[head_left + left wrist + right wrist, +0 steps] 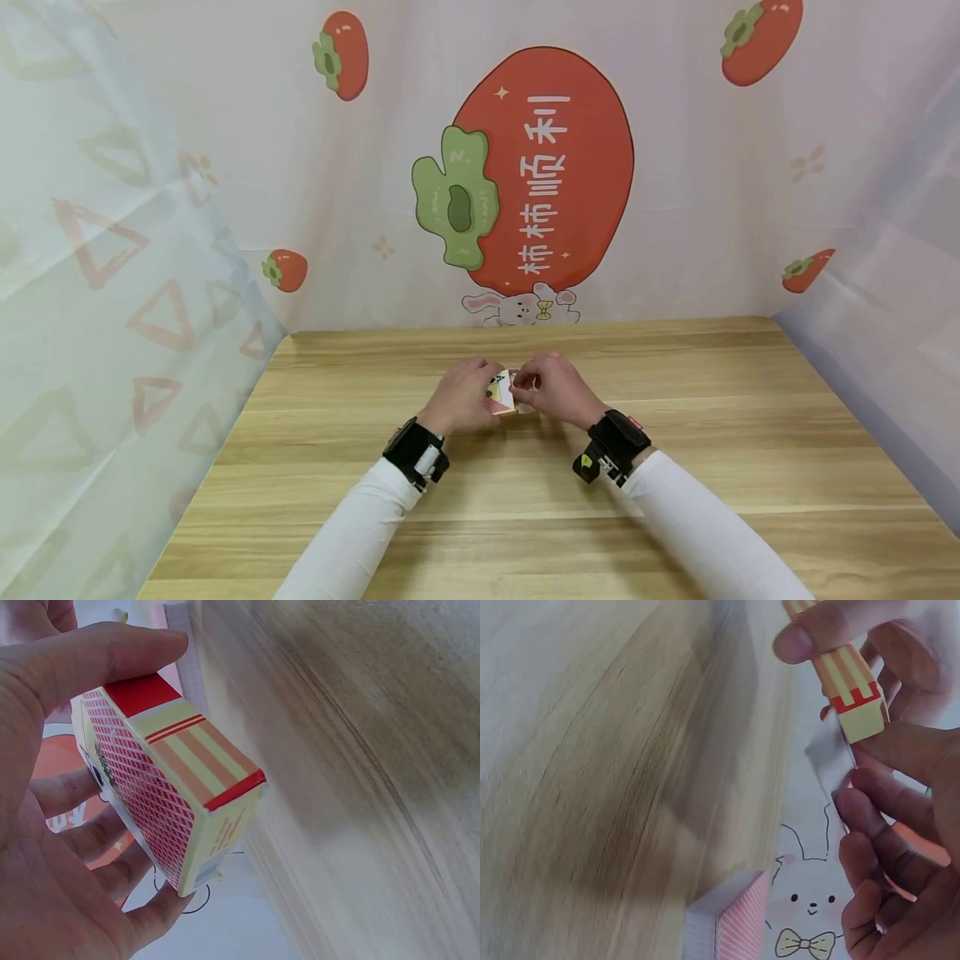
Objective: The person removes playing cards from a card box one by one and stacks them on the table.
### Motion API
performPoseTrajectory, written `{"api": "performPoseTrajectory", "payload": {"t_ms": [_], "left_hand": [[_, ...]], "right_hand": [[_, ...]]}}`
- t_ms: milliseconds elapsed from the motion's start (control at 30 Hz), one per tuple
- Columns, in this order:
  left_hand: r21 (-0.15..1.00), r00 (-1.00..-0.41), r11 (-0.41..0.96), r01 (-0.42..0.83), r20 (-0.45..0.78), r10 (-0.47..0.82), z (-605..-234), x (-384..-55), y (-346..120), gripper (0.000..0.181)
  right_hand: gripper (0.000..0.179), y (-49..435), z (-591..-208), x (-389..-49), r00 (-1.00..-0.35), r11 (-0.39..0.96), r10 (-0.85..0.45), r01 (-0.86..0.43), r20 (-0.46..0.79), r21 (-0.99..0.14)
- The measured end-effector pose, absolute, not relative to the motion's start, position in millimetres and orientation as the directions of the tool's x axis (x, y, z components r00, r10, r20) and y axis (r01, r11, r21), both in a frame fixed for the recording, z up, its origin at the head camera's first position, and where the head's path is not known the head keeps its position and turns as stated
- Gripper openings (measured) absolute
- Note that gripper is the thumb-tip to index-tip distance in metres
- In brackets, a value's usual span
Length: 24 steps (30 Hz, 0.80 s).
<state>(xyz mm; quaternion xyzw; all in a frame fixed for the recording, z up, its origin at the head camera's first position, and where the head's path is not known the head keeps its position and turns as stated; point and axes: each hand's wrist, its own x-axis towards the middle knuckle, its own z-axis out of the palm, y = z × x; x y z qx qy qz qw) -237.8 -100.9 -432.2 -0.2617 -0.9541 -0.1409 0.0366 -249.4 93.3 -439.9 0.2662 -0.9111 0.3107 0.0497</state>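
Note:
My left hand (465, 396) grips a playing card box (501, 390), thumb on one narrow side and fingers on the other. The box is printed with an "A", a red lattice pattern and orange and cream stripes. In the left wrist view, the box (150, 780) is tilted and held off the wooden surface. At its other end my right hand (558, 390) has curled fingers, pinching a thin white flap (829, 754) that sticks out from the box end. My right fingers hide part of that end.
On the wooden table (480, 533), a pink-striped open box or folded carton (739, 922) stands near the hands, only partly in view. Behind rises a white cloth backdrop (675, 275) with persimmon and rabbit prints; more cloth hangs at both sides.

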Motion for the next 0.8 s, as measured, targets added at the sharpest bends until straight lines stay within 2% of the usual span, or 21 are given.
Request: {"api": "performPoseTrajectory", "payload": {"t_ms": [133, 267, 633, 800], "left_hand": [[0.237, -0.856, 0.823, 0.516, 0.136, 0.498, -433.7, -237.5, -100.5, 0.072], [0.240, -0.860, 0.826, 0.510, 0.136, 0.492, -433.6, -237.6, -99.6, 0.071], [0.252, -0.870, 0.833, 0.492, 0.113, 0.480, -430.7, -238.1, -97.9, 0.069], [0.240, -0.875, 0.842, 0.484, 0.104, 0.473, -431.0, -239.1, -100.8, 0.072]], "right_hand": [[0.011, 92.8, -441.7, -251.3, -0.883, 0.655, -0.427, -0.451, 0.195, -0.606], [0.015, 91.7, -444.6, -251.6, -0.904, 0.658, -0.386, -0.411, 0.185, -0.631], [0.023, 88.3, -448.2, -249.9, -0.936, 0.721, -0.320, -0.340, 0.146, -0.604], [0.023, 91.2, -444.9, -249.8, -0.937, 0.696, -0.326, -0.330, 0.128, -0.638]]}}
